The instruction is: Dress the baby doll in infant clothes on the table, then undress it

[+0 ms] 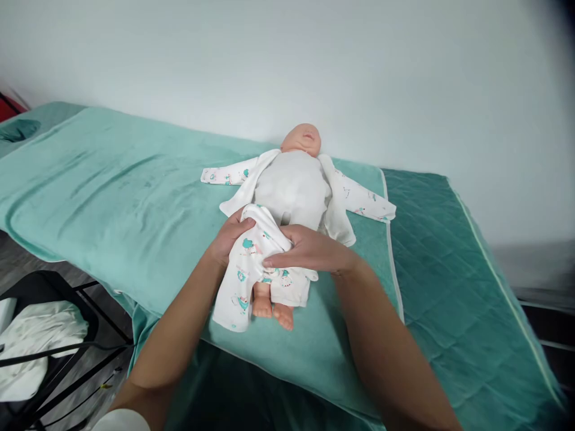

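A baby doll [291, 182] with a white cloth body lies on its back, head toward the wall. Under it a printed baby jacket [368, 200] is spread wide, its sleeves stretched out to both sides. White baby pants [245, 263] with a green and red print are bunched over the doll's lower legs, and its bare feet [272, 310] show beneath them. My left hand [231, 236] grips the waist side of the pants, thumb on top. The fingers of my right hand [309, 248] are closed on the pants' other side; some fingertips are hidden by fabric.
A light green cover [112, 191] lies over the long bed, with a darker quilted cover [449, 269] at the right. The white wall [287, 66] stands behind. At lower left, a black chair [49, 281] holds a crumpled pale cloth [49, 329].
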Action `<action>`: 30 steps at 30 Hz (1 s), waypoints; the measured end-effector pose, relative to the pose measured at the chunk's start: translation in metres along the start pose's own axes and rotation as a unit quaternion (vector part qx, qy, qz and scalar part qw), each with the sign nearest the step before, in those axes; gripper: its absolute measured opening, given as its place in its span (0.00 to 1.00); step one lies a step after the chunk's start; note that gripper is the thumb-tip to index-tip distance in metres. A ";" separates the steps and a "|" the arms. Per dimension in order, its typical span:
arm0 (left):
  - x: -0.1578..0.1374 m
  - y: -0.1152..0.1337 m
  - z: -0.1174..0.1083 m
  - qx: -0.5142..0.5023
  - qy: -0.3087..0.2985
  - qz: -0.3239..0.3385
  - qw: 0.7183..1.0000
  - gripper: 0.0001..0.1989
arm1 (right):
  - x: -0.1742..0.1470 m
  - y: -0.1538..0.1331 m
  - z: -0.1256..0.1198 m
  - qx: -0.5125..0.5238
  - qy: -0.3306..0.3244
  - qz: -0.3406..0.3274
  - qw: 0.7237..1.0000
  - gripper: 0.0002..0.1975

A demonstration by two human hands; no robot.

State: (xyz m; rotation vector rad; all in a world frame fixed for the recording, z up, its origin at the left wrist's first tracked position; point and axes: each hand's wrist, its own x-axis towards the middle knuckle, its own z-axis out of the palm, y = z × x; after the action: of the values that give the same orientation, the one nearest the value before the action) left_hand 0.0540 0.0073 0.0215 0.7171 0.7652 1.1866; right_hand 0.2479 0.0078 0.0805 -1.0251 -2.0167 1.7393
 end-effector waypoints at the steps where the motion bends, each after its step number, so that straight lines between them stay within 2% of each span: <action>1: 0.000 0.000 0.000 0.008 -0.010 -0.002 1.000 0.27 | 0.001 0.002 0.002 0.023 0.017 0.004 1.000 0.16; 3: 0.000 0.001 -0.003 0.028 -0.043 -0.002 0.999 0.26 | 0.004 0.008 0.006 0.121 0.085 -0.004 0.989 0.16; 6: 0.000 0.003 -0.009 0.073 -0.095 -0.018 0.993 0.28 | 0.011 0.017 0.011 0.269 0.182 -0.024 0.946 0.17; 8: -0.001 0.004 -0.014 0.112 -0.128 -0.047 0.984 0.29 | 0.014 0.020 0.014 0.314 0.212 -0.032 0.925 0.16; 10: -0.002 0.005 -0.017 0.137 -0.150 -0.077 0.976 0.28 | 0.016 0.020 0.015 0.326 0.226 -0.045 0.917 0.15; 12: -0.003 0.003 -0.016 0.124 -0.147 -0.078 0.978 0.27 | 0.015 0.018 0.017 0.313 0.231 -0.062 0.919 0.16; 15: -0.003 -0.002 -0.011 0.052 -0.097 -0.023 0.994 0.29 | 0.012 0.013 0.017 0.252 0.217 -0.080 0.940 0.19; 19: -0.004 -0.005 -0.003 -0.014 -0.053 0.015 0.998 0.25 | 0.005 0.005 0.013 0.109 0.106 -0.080 0.985 0.19; 22: -0.007 -0.003 -0.001 -0.025 -0.048 0.011 0.998 0.23 | 0.001 0.001 0.012 0.027 0.045 -0.042 0.998 0.16; 24: -0.009 -0.002 -0.001 -0.020 -0.043 0.012 0.999 0.22 | 0.002 0.003 0.013 0.042 0.058 -0.028 0.997 0.14; 26: -0.009 -0.002 -0.002 -0.008 -0.044 0.011 0.999 0.22 | 0.005 0.008 0.015 0.110 0.110 -0.035 0.987 0.14; 30: -0.005 -0.005 -0.006 0.031 -0.089 0.014 0.995 0.26 | 0.012 0.020 0.017 0.250 0.213 -0.060 0.943 0.19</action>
State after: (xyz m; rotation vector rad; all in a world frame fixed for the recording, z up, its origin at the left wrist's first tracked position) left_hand 0.0503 0.0018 0.0146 0.8758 0.6463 1.1107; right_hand 0.2353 0.0032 0.0551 -0.9723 -1.2584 1.6603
